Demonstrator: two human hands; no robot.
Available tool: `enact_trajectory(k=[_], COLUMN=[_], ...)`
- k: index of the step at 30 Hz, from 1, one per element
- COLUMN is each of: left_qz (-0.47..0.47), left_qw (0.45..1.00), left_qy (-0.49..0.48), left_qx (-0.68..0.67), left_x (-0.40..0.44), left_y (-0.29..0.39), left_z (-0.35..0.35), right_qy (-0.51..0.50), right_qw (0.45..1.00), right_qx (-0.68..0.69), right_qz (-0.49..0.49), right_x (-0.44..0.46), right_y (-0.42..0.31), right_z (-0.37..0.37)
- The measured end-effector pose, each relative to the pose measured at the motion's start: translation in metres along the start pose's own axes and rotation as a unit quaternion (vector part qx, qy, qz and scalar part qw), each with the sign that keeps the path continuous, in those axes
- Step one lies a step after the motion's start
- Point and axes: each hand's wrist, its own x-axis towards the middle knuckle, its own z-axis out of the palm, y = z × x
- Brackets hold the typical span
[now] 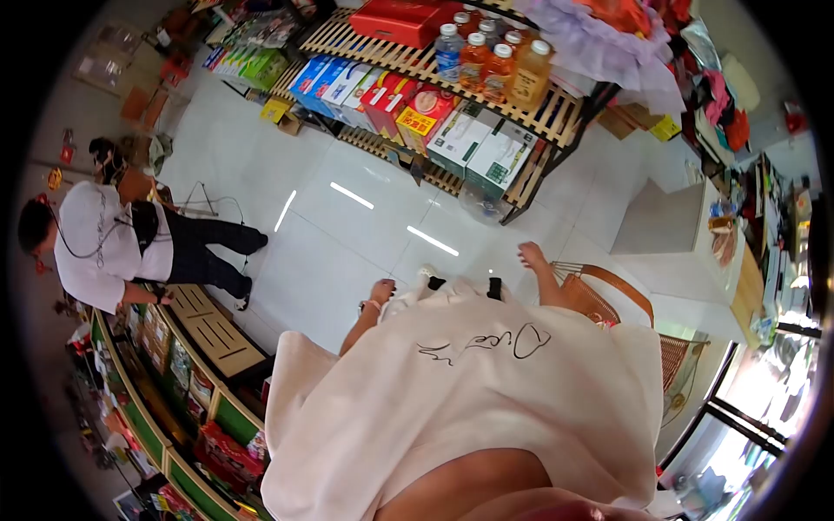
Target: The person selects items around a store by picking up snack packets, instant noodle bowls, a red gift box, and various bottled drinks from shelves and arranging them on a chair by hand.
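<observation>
My left hand (pixel 380 292) hangs beside my pale shirt (pixel 469 365), above the tiled floor. Its fingers are loosely bent and I see nothing in them; a band circles the wrist. On the other side, my right hand (pixel 532 255) is held out in front of my body, fingers slightly curled and apart, with no object in it. The nearest thing to it is a brown woven chair (pixel 589 300) with a curved armrest, just to the right. Neither hand touches goods or furniture.
Ahead stands a slatted shelf (pixel 417 65) with bottles (pixel 498 74), a red case (pixel 400 19) and several cartons (pixel 483 148). At left, another person (pixel 113 234) leans by a low cabinet (pixel 217 330). A white counter (pixel 669 230) stands to the right.
</observation>
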Motion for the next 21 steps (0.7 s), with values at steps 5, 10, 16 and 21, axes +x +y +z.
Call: enact_trajectory(k=[5,10,16,21], left_qz=[-0.032,0.035,0.026,0.12], left_qw=[0.993,0.988,0.991,0.969], left_qy=[0.075,0.141,0.11,0.063], left_qx=[-0.087,-0.042,0.073,0.204], left_x=[0.005,0.05,0.027,0.065], left_y=[0.005,-0.056,-0.055,-0.02], left_z=[-0.07,-0.095,-0.09,-0.107], right_qy=[-0.057,-0.058,-0.059,-0.12], right_qw=[0.998,0.973,0.959,0.911], right_qx=[-0.014,-0.169,-0.276,-0.372], right_qz=[-0.03,-0.144,0.035,-0.132], right_x=[0.043,0.079,0.127,0.226], right_y=[-0.066,-0.08,-0.074,-0.068], right_z=[0.097,0.131,0.12,0.126])
